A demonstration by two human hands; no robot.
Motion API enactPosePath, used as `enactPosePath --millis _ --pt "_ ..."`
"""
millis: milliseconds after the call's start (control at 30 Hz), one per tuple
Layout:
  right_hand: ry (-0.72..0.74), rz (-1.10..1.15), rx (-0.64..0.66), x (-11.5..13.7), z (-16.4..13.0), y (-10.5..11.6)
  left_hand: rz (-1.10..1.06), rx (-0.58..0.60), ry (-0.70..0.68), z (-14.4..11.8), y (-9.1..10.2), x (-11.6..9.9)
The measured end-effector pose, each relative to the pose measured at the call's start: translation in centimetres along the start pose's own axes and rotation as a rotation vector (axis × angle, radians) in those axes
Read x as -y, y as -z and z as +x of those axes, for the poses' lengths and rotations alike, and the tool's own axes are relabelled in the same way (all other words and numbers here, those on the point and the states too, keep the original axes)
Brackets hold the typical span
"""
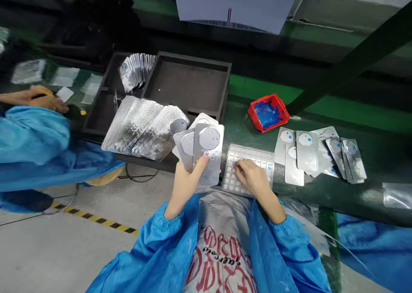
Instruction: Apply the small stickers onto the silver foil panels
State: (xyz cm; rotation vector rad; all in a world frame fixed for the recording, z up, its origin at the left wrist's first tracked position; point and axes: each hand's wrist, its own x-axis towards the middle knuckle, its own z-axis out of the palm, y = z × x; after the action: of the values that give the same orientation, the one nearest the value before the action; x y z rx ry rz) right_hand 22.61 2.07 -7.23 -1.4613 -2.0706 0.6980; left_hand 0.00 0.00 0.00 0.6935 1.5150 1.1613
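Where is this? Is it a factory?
Probably a factory packing line. The left hand holds silver blister cards, more cards lie on the green bench, and a co-worker's blue sleeve shows nearby.

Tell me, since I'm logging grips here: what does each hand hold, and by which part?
The left hand grips a fanned stack of silver foil blister cards by its lower edge. The right hand holds nothing; its fingers rest on the clear gridded plastic tray.

This is a factory assembly line. A dark green workbench point(322, 112) runs across the scene, holding stacked silver blister cards point(141, 127), a black tray point(189, 84) and a red parts bin point(268, 111). Workers wear blue smocks point(32, 142); hazard tape point(96, 219) marks the near floor.
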Motion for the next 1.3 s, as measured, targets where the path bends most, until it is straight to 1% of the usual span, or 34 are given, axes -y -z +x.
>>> enactPosePath --millis 67,133,233,300,367,433,467,533,567,700,800,933,1067,1167,1300 --pt "-0.026 0.083 -0.032 0.7 -0.3 0.4 -0.008 0.006 0.004 0.0 0.0 0.2" --pt "-0.038 0.202 -0.096 1.6 -0.5 0.8 0.001 0.013 -0.004 -0.1 -0.1 0.4" --pt "-0.03 0.459 -0.262 3.2 -0.8 1.8 0.048 0.032 -0.044 -0.3 -0.5 0.7" --pt "0.045 0.479 -0.39 4.1 -0.9 2.4 0.091 0.031 -0.101 -0.5 -1.0 0.8" --pt "0.148 0.437 -0.51 4.7 -0.8 2.8 0.133 0.035 -0.154 -0.8 -1.5 0.7" --pt "0.235 0.411 -0.587 5.2 -0.6 3.1 0.163 0.056 -0.177 -1.1 -2.0 0.6" --pt "0.261 0.418 -0.604 5.3 -0.6 3.2 0.173 0.069 -0.179 -1.2 -2.2 0.6" --pt "0.254 0.468 -0.6 5.7 -0.4 3.4 0.186 0.09 -0.174 -1.3 -2.5 0.5" --pt "0.214 0.511 -0.586 5.9 -0.4 3.4 0.188 0.099 -0.17 -1.4 -2.6 0.4" --pt "-0.052 0.699 -0.495 6.5 0.0 3.5 0.164 0.138 -0.151 -1.5 -3.1 0.3" --pt "-0.166 0.788 -0.452 6.7 0.4 3.7 0.151 0.156 -0.152 -1.5 -3.3 0.2" --pt "-0.2 0.803 -0.429 6.7 0.8 4.3 0.158 0.153 -0.136 -1.5 -3.3 0.3" --pt "-0.183 0.836 -0.393 6.6 0.9 4.8 0.177 0.135 -0.131 -1.4 -3.2 0.7" --pt "-0.184 0.867 -0.374 6.6 1.0 5.0 0.171 0.151 -0.113 -1.4 -3.2 1.0" --pt "-0.262 0.871 -0.342 7.2 1.3 5.2 0.177 0.131 -0.158 -1.6 -3.4 1.2"
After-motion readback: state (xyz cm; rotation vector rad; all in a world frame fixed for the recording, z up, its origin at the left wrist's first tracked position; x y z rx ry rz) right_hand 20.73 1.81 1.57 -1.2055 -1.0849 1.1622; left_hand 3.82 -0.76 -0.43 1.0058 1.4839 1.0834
